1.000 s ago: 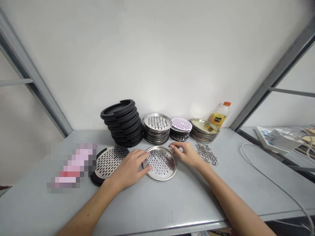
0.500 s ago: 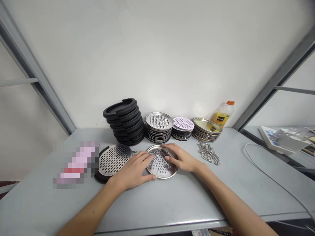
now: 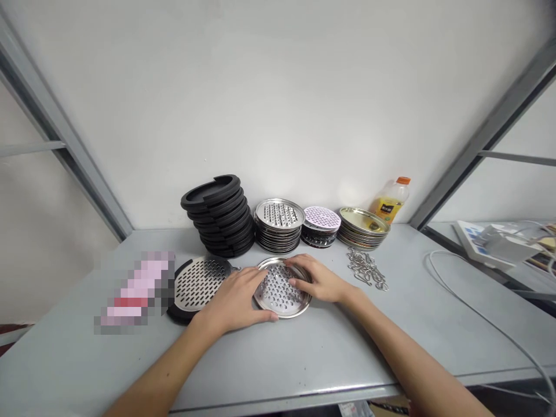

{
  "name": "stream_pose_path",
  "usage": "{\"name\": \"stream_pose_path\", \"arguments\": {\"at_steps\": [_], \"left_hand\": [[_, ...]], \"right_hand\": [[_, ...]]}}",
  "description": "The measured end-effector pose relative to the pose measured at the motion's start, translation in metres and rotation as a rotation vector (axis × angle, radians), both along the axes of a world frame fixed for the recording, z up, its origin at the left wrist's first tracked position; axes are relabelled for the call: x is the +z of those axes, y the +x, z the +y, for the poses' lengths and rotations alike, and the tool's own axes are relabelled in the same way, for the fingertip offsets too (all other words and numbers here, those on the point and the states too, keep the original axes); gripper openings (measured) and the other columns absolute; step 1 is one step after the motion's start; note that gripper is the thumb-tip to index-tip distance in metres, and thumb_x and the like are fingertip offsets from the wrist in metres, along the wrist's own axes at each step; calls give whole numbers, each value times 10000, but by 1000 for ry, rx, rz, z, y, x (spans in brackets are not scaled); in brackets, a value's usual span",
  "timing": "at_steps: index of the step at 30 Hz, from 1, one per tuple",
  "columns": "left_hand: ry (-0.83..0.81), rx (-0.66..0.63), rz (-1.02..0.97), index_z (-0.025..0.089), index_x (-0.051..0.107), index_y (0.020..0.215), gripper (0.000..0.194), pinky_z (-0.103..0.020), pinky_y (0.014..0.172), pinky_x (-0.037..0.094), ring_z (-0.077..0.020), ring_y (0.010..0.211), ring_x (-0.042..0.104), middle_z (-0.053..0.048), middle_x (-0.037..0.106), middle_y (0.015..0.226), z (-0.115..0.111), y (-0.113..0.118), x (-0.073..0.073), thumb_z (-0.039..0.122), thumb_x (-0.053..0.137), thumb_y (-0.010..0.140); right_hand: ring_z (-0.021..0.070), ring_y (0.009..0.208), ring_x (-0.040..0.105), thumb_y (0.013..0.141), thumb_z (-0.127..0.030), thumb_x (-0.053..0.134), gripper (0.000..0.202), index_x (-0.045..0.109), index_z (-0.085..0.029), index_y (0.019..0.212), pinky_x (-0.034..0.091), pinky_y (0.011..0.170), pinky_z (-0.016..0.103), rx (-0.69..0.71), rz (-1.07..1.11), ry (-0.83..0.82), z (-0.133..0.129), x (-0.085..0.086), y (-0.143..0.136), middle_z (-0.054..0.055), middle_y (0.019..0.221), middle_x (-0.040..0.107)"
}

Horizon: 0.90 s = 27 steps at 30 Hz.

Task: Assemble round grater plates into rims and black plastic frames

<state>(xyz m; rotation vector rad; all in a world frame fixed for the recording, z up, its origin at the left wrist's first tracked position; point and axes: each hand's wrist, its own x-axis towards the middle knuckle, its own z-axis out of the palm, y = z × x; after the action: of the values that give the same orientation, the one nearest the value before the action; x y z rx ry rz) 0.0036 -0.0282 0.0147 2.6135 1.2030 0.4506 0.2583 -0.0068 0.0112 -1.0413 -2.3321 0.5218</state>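
Observation:
A round metal grater plate (image 3: 280,289) with raised teeth lies on the grey table between my two hands. My left hand (image 3: 237,301) holds its left edge, fingers at the upper left of the rim and thumb along the near edge. On the other side, my right hand (image 3: 319,279) grips the right part of the rim, its thumb over the toothed face. Left of it, partly covered by my left hand, is a slotted metal disc (image 3: 200,284) in a black round base (image 3: 178,313). A small metal hook shows at that disc's right edge.
Along the wall stand a leaning stack of black rings (image 3: 217,217), stacked grater plates (image 3: 280,226), discs topped by a pink one (image 3: 321,219), gold-toned plates (image 3: 365,226) and a juice bottle (image 3: 391,202). Metal hooks (image 3: 367,269) lie right; a white cable (image 3: 473,313) crosses the table.
The grater plate has shifted slightly to the left and nearer between my hands. My hands keep almost the same pose around it. The camera view has turned slightly.

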Motion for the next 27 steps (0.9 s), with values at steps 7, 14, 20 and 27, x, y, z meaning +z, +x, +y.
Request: {"name": "stream_pose_path", "arguments": {"at_steps": [7,14,20,27], "left_hand": [[-44,-18,-13,261,433,1362,819,-461,1028,361,-319,1269,440,-85,478,1401,1,-2,0,645,680,682],[-71,-52,-19,261,422,1377,806,-437,1065,346,-284,1303,399,-60,475,1405,0,-5,1,615,686,702],[-75,-67,-10,265,406,1394,811,-458,1079,328,-290,1325,371,-65,437,1437,0,-5,1,624,670,716],[-61,-103,19,264,400,1398,769,-473,1081,315,-298,1336,346,-60,429,1443,0,-5,2,609,643,755]], "right_hand": [[257,969,588,839,-361,580,368,612,-147,1138,457,881,411,-25,12,-8,1,-1,-1,124,1053,656],[240,942,586,863,-362,560,327,623,-152,1106,458,857,380,-29,8,4,2,-3,-1,113,1019,649],[253,962,570,860,-374,565,354,622,-145,1124,450,864,397,-21,-26,31,2,-4,-1,123,1020,640],[252,979,569,875,-367,553,334,627,-151,1120,450,887,408,-26,-2,41,2,-5,0,130,1043,637]]}}
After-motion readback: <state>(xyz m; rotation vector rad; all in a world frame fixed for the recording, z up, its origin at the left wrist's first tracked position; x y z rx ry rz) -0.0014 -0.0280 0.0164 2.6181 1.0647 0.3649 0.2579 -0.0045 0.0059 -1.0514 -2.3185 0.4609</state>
